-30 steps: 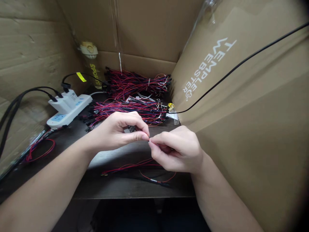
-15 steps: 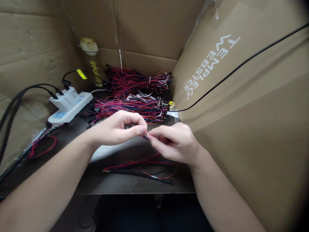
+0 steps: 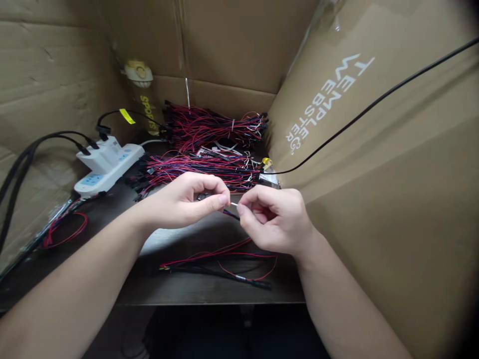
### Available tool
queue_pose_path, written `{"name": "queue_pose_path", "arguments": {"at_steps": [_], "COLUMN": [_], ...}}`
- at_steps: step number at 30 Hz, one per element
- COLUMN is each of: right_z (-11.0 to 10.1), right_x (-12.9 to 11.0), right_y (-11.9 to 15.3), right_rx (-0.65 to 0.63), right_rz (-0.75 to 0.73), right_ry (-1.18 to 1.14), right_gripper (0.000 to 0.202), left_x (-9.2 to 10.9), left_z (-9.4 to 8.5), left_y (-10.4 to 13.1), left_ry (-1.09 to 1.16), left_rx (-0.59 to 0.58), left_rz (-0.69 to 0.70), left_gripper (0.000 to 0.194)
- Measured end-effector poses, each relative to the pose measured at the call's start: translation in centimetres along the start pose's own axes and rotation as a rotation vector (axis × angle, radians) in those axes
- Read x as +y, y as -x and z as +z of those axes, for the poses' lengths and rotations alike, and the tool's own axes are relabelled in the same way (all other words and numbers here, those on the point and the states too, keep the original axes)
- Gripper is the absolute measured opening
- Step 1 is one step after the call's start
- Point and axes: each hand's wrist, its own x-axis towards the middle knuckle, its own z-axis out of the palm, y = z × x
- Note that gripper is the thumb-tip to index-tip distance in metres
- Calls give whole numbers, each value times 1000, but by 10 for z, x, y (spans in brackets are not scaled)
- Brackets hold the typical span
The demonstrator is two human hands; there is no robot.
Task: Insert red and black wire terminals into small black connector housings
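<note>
My left hand [image 3: 200, 199] is closed, thumb against forefinger, pinching wires [image 3: 231, 214] whose dark blue and red lengths show just below the fingertips. Behind its fingers a small black connector [image 3: 201, 197] peeks out. My right hand [image 3: 275, 217] is closed too, its thumb and forefinger on the end of a thin whitish piece [image 3: 234, 204] that spans the short gap between both hands. Whether that piece is a bare wire end or a sleeve I cannot tell. Beneath the hands, loose red and black wires [image 3: 209, 257] lie near the table's front edge with a black cable plug [image 3: 262, 284].
Two bundles of red and black wires, a rear bundle [image 3: 209, 127] and a nearer bundle [image 3: 202, 167], lie behind my hands. A white power strip [image 3: 108, 172] with plugs sits at left, near a bottle [image 3: 140, 94]. Cardboard walls [image 3: 392, 149] enclose the table; a black cable [image 3: 359, 112] crosses at right.
My right hand has moved slightly right, away from the left fingertips, and the whitish piece now shows between them. My left hand has hardly moved.
</note>
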Motion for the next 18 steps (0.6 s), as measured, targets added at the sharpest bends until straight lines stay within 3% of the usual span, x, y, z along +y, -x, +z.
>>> {"name": "queue_pose_path", "arguments": {"at_steps": [8, 18], "right_z": [-4, -7], "right_x": [2, -3], "right_y": [0, -2], "right_rx": [-2, 12], "right_rz": [-54, -13], "right_ry": [12, -70], "right_gripper": [3, 6], "left_x": [-2, -3], "left_z": [-1, 0], "left_y": [3, -2], "left_ry": [-108, -149], "left_rx": [24, 159], "left_rz": [124, 288], "left_gripper": [8, 3]}}
